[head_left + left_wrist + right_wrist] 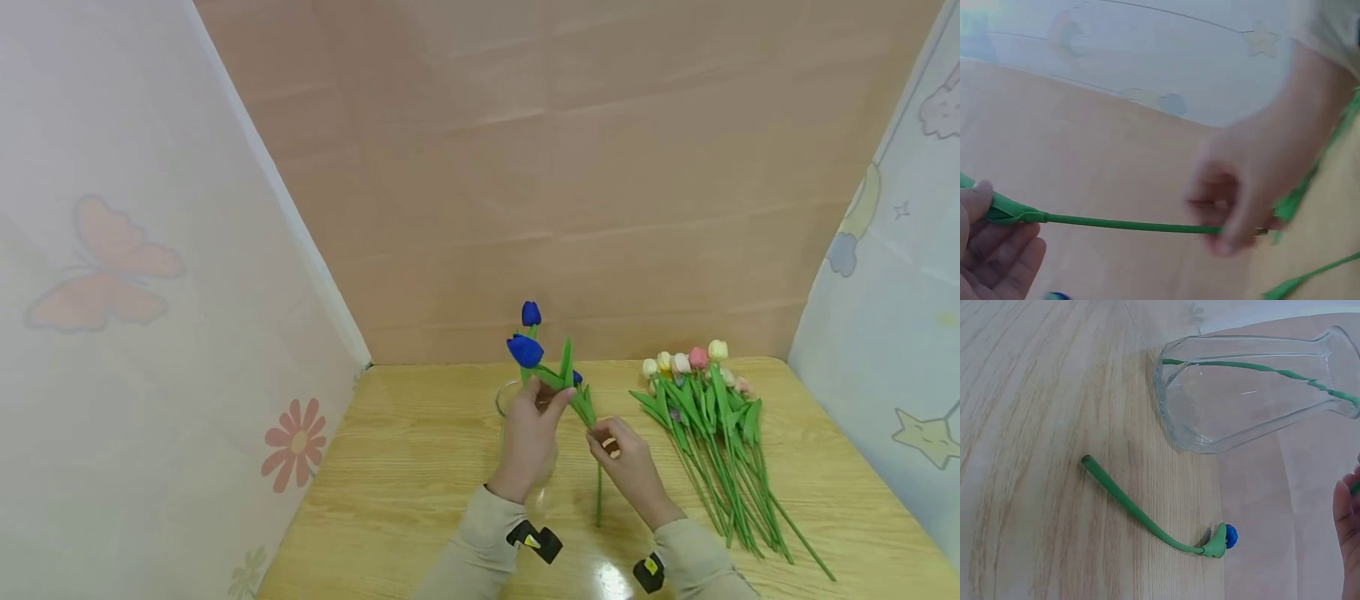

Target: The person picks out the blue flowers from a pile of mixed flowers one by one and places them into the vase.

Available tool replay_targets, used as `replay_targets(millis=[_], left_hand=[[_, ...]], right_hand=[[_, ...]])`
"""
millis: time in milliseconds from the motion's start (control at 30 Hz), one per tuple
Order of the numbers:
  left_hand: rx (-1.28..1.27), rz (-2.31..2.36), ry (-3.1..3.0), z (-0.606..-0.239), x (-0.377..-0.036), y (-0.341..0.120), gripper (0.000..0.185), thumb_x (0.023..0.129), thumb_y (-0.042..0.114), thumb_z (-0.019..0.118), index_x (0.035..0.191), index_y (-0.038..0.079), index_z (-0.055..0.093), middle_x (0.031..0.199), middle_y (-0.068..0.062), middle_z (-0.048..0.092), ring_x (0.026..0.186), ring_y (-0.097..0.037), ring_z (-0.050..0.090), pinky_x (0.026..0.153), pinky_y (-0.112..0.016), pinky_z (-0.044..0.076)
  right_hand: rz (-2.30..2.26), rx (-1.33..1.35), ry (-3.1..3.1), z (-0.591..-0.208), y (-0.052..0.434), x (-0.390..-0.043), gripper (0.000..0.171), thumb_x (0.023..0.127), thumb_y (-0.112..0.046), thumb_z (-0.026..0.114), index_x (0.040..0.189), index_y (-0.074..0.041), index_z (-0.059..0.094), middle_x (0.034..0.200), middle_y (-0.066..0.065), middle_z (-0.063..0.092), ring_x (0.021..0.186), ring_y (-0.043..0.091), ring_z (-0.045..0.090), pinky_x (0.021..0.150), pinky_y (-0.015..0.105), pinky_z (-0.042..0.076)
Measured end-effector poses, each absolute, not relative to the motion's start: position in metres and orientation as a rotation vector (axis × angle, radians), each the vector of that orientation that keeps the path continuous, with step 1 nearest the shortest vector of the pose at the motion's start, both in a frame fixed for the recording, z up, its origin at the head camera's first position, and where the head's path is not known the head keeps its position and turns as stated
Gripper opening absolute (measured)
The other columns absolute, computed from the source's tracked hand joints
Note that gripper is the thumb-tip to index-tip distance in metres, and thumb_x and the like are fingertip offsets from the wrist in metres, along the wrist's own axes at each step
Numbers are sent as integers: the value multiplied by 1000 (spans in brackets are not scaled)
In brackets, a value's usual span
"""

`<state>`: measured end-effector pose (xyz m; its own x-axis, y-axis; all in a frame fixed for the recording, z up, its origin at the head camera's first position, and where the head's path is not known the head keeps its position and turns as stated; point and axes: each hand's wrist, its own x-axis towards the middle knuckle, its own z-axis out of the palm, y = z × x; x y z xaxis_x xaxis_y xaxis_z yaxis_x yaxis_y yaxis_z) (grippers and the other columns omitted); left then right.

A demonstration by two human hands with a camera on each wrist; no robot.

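Observation:
My left hand holds a blue artificial tulip by its green leaves, just below the bloom. Lower down, my right hand pinches its stem; the left wrist view shows the stem stretched straight between both hands. Close by my left hand stands a clear glass vase, partly hidden behind it in the head view. Inside the vase leans another blue tulip. A third blue tulip lies on the table, its bloom pointing away from me and partly covered by the held leaves in the head view.
To the right, a loose pile of tulips in white, yellow and pink lies on the wooden table, stems toward me. A brown backdrop rises behind the table, and pale printed sheets hang at both sides.

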<state>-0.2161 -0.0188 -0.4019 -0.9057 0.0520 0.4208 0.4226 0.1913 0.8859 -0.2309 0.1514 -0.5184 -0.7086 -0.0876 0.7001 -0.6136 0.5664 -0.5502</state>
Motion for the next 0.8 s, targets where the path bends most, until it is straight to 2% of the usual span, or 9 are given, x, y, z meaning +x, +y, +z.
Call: replay_targets(millis=[233, 400, 567, 667, 800], left_hand=[[-584, -1502, -1702, -350, -206, -49, 15, 94, 11, 63, 106, 2, 63, 88, -12, 68, 76, -22, 66, 72, -27, 57], [-593, -1298, -1424, -333, -204, -70, 22, 97, 17, 60, 96, -5, 61, 81, -16, 63, 72, -21, 61, 68, -26, 53], [-566, -1207, -1424, -342, -214, -83, 30, 98, 24, 58, 91, -5, 59, 78, -17, 59, 71, -25, 57, 68, -29, 50], [-542, -1196, -1545, -359, -223, -88, 25, 98, 23, 58, 93, -2, 59, 79, -14, 59, 72, -23, 57, 66, -29, 50], [-511, -1109, -1756, -384, -234, -91, 11, 95, 15, 62, 97, 5, 61, 81, -8, 61, 71, -18, 58, 63, -28, 51]], right_hand=[[1089, 522, -2225, -516, 155, -233, 21, 81, 6, 73, 92, -9, 64, 86, -5, 60, 76, 4, 57, 59, 18, 52], [1093, 481, -2229, -517, 158, -235, 19, 81, 5, 73, 92, -9, 65, 85, -5, 61, 75, 3, 57, 59, 18, 52], [1107, 480, -2219, -517, 158, -235, 17, 82, 4, 73, 92, -8, 66, 85, -5, 61, 74, 3, 57, 59, 18, 52], [1122, 485, -2213, -517, 157, -235, 17, 81, 4, 73, 91, -7, 66, 84, -5, 61, 74, 2, 56, 57, 18, 52], [1130, 491, -2210, -517, 155, -233, 17, 81, 5, 73, 91, -6, 66, 83, -5, 61, 73, 1, 56, 55, 18, 51]])
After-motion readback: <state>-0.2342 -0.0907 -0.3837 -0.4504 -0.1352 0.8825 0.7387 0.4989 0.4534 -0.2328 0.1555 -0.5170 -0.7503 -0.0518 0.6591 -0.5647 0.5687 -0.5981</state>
